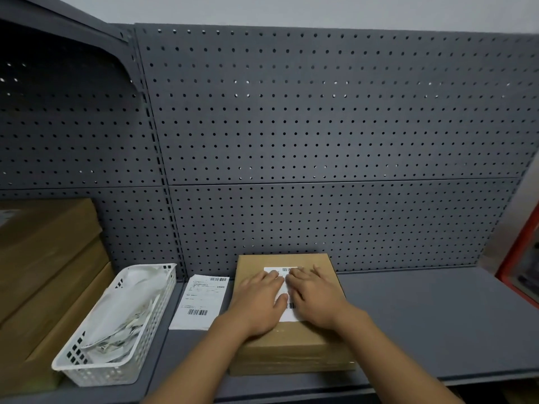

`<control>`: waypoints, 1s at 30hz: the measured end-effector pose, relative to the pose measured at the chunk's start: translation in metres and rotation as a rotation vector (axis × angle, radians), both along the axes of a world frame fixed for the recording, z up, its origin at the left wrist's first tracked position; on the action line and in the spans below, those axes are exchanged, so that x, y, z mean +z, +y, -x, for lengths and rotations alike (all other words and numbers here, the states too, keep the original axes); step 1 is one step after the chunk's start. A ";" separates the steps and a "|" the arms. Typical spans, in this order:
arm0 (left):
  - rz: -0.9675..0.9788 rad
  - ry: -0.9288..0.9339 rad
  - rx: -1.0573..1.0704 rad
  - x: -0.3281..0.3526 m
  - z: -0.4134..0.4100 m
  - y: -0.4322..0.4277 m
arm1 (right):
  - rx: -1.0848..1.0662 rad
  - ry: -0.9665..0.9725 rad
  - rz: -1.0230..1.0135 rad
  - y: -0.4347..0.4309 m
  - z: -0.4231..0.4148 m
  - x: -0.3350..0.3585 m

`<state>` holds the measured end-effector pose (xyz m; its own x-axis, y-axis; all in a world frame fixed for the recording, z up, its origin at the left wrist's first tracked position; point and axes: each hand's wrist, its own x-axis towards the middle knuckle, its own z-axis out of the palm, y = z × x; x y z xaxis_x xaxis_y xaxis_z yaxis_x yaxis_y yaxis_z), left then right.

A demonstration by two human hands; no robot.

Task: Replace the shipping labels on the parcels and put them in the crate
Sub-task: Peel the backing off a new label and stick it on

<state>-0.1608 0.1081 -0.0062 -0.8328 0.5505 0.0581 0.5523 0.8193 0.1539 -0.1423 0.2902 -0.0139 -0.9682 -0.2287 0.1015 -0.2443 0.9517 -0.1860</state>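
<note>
Parcel (291,342), brown cardboard, one unit, flat on grey shelf (423,316) in front of pegboard back panel (320,126).
White shipping label (289,315) on the parcel's top face, barcodes showing at its far and near ends. Left hand (258,301) and right hand (316,295) lie side by side, palms down on the label, fingers (268,277) straight and spread, pressing flat, gripping nothing. Loose label sheets (201,301), printed, lie on the shelf just left of the parcel. White plastic basket (116,371), further left, holds crumpled white paper (125,304). Stacked cardboard boxes (49,258) at far left. Red-framed object (519,258) at right edge, unclear.
</note>
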 end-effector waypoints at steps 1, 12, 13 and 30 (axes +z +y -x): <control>0.016 -0.013 -0.002 0.001 0.001 0.000 | 0.006 -0.021 0.002 0.000 0.000 0.002; -0.005 -0.081 -0.120 0.012 -0.033 -0.024 | 0.066 -0.050 0.091 -0.003 -0.050 0.025; -0.007 -0.082 -0.121 0.011 -0.035 -0.025 | 0.066 -0.061 0.094 -0.004 -0.052 0.026; 0.001 -0.050 -0.066 0.020 -0.046 -0.019 | 0.051 -0.031 0.115 0.002 -0.054 0.001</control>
